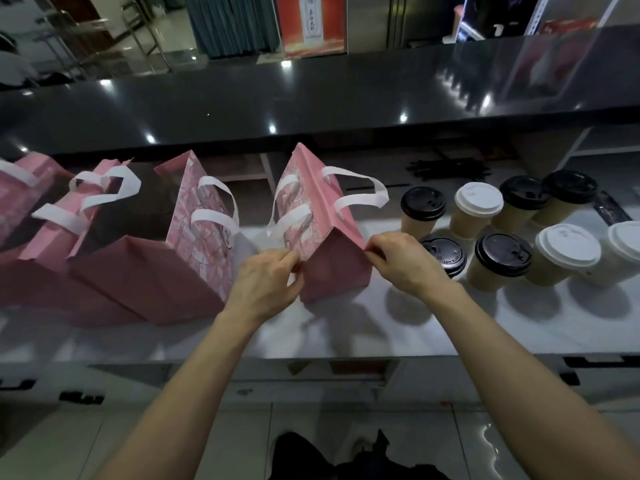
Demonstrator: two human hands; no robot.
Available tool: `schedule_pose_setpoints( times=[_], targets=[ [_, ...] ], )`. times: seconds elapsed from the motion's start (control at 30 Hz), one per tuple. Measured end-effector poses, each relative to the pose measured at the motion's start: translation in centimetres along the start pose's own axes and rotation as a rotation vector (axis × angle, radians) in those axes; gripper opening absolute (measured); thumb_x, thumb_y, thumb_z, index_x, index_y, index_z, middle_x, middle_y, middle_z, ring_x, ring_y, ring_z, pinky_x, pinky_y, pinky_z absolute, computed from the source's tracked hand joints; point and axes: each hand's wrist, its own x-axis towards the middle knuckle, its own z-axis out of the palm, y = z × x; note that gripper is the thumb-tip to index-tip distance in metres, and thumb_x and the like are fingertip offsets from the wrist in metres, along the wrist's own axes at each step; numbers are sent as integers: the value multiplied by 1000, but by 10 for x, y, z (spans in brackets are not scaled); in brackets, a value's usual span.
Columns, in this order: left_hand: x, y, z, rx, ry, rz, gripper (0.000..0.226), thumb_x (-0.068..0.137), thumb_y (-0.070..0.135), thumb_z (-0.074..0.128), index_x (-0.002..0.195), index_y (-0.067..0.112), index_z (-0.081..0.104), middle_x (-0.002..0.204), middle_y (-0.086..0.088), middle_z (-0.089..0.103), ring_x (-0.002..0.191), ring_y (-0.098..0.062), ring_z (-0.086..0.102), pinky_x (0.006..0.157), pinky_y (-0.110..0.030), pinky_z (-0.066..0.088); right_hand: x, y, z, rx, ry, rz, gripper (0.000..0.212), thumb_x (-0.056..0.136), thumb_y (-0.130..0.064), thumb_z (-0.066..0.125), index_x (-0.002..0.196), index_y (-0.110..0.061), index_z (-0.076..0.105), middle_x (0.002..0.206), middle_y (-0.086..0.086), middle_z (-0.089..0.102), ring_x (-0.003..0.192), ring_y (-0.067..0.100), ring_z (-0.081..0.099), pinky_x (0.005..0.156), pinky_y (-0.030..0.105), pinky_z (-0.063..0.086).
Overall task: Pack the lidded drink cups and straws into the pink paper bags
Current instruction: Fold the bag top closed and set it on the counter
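Pink bag [332, 251]: contents unseen; left hand [266, 282], right hand [398, 261] each pinching near rim corner. Lidded cups [498, 265] alongside on counter [346, 327].

Pink paper bag [332, 237] upright, still folded, lidded cups [498, 230] clustered just right

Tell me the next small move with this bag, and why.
Probably pull the two edges apart to open it. The left hand and right hand pinch opposite near edges of the pink bag, which still looks folded nearly flat, while the cups wait beside it.
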Motion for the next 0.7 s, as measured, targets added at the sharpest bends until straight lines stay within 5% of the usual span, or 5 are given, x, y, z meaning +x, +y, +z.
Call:
schedule_pose_setpoints(
  times=[0.27,0.4,0.53,0.6,0.7],
  targets=[
    [-6,-20,-10,8,17,15,10,100,14,71,92,10,67,83,-7,65,75,-35,65,60,-47,52,-22,-5,19,39,142,13,15,103,-18,62,91,-9,61,89,10,66,81,38,62,72,54,52],
    [-27,-32,0,-161,-21,-53,22,101,38,73,97,20,62,90,8,61,79,-16,61,66,-34,51,-44,9,38,117,134,60,37,94,-55,70,110,-22,63,98,-11,62,83,12,61,75,37,57],
    [-23,-39,14,-560,-319,-456,113,69,63,97,158,25,40,147,5,52,129,-12,58,99,-36,58,-37,12,52,228,-92,324,144,55,-87,85,167,-37,10,169,-1,31,141,23,53,113,51,50],
    [-12,-35,22,-689,-482,-541,156,57,48,108,173,30,7,170,-1,32,150,-22,47,117,-50,51,-25,6,57,308,-145,339,160,49,-76,96,167,-46,-8,178,-1,17,149,30,48,116,56,48],
    [-3,-31,32,-797,-553,-498,160,51,37,107,162,57,-6,163,10,37,148,-22,51,119,-51,49,-12,-2,64,431,-139,309,157,54,-58,103,167,-50,-7,169,1,38,145,26,53,114,53,50]
  ],
)
